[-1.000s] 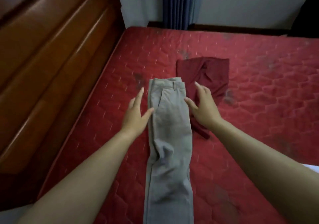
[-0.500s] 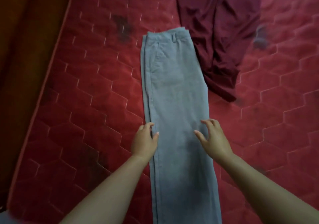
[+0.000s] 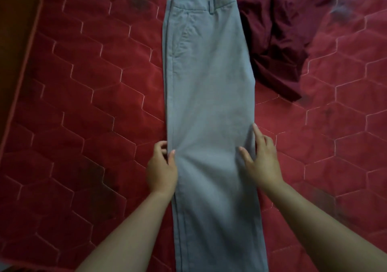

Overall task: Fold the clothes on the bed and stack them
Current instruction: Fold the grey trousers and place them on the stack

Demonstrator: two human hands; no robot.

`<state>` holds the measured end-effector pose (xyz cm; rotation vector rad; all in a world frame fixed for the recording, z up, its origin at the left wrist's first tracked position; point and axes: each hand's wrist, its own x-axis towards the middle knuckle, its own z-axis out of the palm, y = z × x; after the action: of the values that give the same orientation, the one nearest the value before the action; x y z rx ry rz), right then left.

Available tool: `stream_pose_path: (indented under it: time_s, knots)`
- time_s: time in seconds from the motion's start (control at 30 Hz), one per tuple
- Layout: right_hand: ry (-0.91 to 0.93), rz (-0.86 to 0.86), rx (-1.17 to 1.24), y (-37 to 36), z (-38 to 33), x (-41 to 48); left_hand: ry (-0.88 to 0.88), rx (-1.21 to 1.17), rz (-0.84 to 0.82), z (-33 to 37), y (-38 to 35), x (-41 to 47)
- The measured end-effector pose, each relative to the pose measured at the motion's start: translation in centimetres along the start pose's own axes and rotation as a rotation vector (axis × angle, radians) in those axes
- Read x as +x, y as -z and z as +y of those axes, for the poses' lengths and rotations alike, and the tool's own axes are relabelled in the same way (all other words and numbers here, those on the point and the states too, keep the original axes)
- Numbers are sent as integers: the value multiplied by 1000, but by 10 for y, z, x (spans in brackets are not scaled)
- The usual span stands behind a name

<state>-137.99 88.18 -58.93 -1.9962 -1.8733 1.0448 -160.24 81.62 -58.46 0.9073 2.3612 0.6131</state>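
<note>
Grey trousers (image 3: 209, 87) lie lengthwise on the red mattress (image 3: 88, 96), folded leg on leg, waistband at the far end. My left hand (image 3: 162, 167) is at the trousers' left edge about halfway down and pinches that edge between curled fingers and thumb. My right hand (image 3: 261, 158) rests on the right edge at the same level, with its thumb on the fabric and its forefinger straight along the edge. The cloth creases slightly between the two hands. A dark red garment (image 3: 274, 35) lies crumpled beside the waistband, touching the trousers' right side.
The wooden bed frame (image 3: 14, 31) runs along the left of the mattress. Quilted red mattress surface shows on both sides of the trousers. The trouser hems run out of the bottom of the view.
Both hands slid from the waistband end down along the trousers' edges to about halfway. The view tilted down toward the mattress and moved closer. My left fingers curled onto the edge.
</note>
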Motion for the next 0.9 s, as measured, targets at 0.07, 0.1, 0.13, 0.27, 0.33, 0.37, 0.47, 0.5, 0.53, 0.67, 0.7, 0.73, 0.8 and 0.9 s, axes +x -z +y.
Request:
stream_pose_path:
  time_s: [0.07,0.1,0.13,0.27,0.33,0.37,0.47,0.5,0.53,0.67,0.7,0.73,0.8,0.9]
  knots:
    - [-32,-30,27,-2,2,-4,31,65,-15,-4,0,3]
    - [-50,-39,49,-2,3,-5,32,119,-32,-3,-1,4]
    - [-63,-42,69,-3,4,-5,25,161,-56,-2,-2,4]
    - [-70,-61,102,-2,5,-10,-46,72,-258,5,-4,-3]
    - [-51,-56,159,3,3,-15,-80,18,-271,6,2,-8]
    - [-33,-45,185,7,1,-17,-110,16,-253,7,7,-10]
    - [77,3,116,24,-5,-27,-295,121,-203,13,27,-20]
    - [94,7,81,31,-9,-31,-337,149,-182,17,35,-26]
    - [94,5,53,37,-14,-36,-351,159,-160,22,41,-32]
    - [106,37,35,61,-36,-55,-290,82,-17,46,63,-59]
    - [127,51,50,71,-44,-60,-278,52,12,54,72,-64]
    - [154,59,62,82,-53,-66,-275,32,31,62,83,-70]
    - [220,66,78,110,-74,-83,-290,27,51,79,112,-85]
    - [310,126,105,158,-113,-114,-323,13,94,114,166,-111]
